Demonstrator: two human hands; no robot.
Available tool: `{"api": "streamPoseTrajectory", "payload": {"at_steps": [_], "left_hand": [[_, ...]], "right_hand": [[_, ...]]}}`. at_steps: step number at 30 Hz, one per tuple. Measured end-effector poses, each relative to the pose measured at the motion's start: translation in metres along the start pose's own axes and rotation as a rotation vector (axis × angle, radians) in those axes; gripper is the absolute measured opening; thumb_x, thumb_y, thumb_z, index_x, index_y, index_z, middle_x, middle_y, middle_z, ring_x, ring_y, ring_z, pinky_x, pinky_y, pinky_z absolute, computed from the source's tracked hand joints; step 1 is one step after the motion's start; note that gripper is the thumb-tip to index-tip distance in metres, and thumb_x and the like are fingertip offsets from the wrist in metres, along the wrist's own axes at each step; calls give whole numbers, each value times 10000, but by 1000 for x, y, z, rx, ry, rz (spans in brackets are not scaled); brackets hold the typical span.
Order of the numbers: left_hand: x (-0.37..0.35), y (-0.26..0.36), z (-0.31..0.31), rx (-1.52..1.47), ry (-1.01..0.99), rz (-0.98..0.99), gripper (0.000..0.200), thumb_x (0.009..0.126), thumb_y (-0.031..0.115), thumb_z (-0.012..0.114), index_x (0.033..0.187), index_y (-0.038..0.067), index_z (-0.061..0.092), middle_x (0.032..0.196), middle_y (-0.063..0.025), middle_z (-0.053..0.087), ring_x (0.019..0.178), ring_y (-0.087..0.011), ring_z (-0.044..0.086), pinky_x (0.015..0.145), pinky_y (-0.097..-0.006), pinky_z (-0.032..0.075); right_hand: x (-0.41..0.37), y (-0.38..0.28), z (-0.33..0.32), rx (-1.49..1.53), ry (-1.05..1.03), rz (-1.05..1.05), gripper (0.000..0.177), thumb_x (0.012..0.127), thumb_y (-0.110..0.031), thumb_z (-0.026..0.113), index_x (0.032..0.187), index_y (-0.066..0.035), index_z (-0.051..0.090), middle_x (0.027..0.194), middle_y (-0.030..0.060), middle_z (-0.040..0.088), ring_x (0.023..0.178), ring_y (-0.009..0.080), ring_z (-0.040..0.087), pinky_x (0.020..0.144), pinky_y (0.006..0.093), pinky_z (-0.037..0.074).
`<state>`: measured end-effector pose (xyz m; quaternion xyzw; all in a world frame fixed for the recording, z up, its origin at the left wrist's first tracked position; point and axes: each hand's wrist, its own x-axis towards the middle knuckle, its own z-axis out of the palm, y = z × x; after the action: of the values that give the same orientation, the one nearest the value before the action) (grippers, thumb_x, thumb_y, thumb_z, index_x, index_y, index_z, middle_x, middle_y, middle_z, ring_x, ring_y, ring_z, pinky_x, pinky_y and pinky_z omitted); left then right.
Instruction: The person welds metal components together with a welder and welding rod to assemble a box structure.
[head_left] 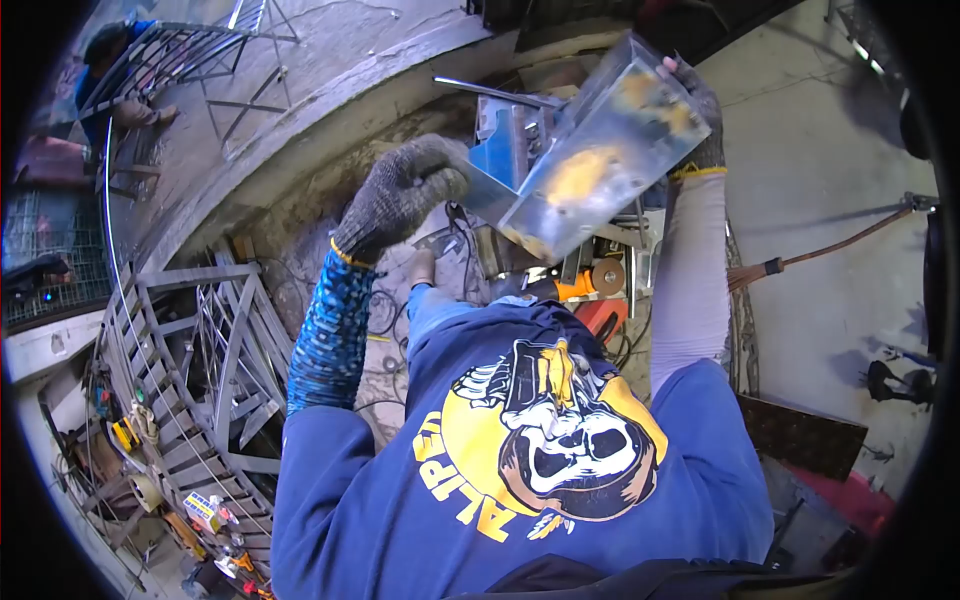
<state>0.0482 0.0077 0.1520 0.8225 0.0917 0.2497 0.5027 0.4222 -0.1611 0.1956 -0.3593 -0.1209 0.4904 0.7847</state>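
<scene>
Blue "ALIPED" shirt (380, 520); hands (400, 190) (700, 110) grip metal sheet (600, 150).

We identify one workpiece: a metal sheet (600, 150), roughly rectangular, bright and mirror-like. Its face carries blurred yellow-orange patches, and we cannot tell whether they are reflections or stains. One long edge is folded up into a narrow flange along the upper-left side. The sheet is off any surface and tilted, with its lower corner towards the body and its upper corner away and to the right. The gloved left hand (400, 195) grips the lower-left end. The gloved right hand (700, 115) holds the upper-right corner, fingers behind the sheet.
</scene>
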Motion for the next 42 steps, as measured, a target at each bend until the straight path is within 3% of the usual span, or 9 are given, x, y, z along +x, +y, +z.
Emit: {"api": "streamPoseTrajectory", "payload": {"at_steps": [5,12,14,19,25,26,31,34,42], "left_hand": [[14,95,12,-439,31,-312,164,886,114,682,961,-31,691,902,-46,658,824,-118,589,755,-267,467],[30,108,15,-513,140,-246,244,885,135,681,1048,-47,670,979,-92,685,925,-174,646,810,-347,526],[41,101,2,584,171,364,318,762,76,737,1055,-23,663,1036,-195,682,950,-350,674,844,-422,534],[62,90,0,518,210,245,364,698,58,774,1041,-4,666,1044,-211,675,984,-392,654,854,-437,533],[65,101,5,598,125,349,407,692,77,829,1053,-7,662,1091,-178,662,938,-333,675,816,-379,550],[66,102,5,481,45,233,423,729,93,802,1110,3,642,1112,-195,647,972,-357,661,848,-404,542],[66,146,27,-203,189,-276,709,769,359,826,1295,-20,538,1178,-224,623,1085,-391,630,899,-412,521],[56,148,18,636,-47,145,915,716,449,849,1399,-14,454,1318,-245,550,1205,-425,567,984,-448,476],[58,127,36,457,39,135,803,731,285,858,1377,-22,491,1339,-250,564,1229,-389,568,1006,-426,462]], "right_hand": [[2,2,51,-121,157,-153,259,927,-153,631,1126,13,617,1028,147,688,940,266,682,880,388,571],[4,6,82,-57,273,-155,390,967,-248,584,1253,18,587,1117,180,677,1025,305,666,945,419,543],[8,1,72,58,208,2,525,952,-378,541,1214,74,589,1105,229,676,994,350,669,930,448,536],[-43,-1,71,-41,-328,11,709,981,-539,475,1300,91,541,1254,223,634,1154,309,615,1010,424,470],[-90,39,95,-518,63,-348,480,964,-348,615,1248,37,593,1158,102,654,1068,199,642,950,342,506],[-91,32,95,-997,16,-489,446,937,-291,621,1231,44,596,1124,90,652,1038,187,640,932,331,508],[-102,19,120,-508,83,-214,485,785,-94,590,1246,58,596,1064,83,652,908,156,619,853,284,506],[-100,17,104,-758,13,-376,320,874,-40,558,1172,49,632,1121,151,644,981,221,638,875,332,508],[-98,27,106,-875,54,-421,502,791,-98,598,1272,44,589,1141,117,647,1008,177,614,931,295,480]]}}
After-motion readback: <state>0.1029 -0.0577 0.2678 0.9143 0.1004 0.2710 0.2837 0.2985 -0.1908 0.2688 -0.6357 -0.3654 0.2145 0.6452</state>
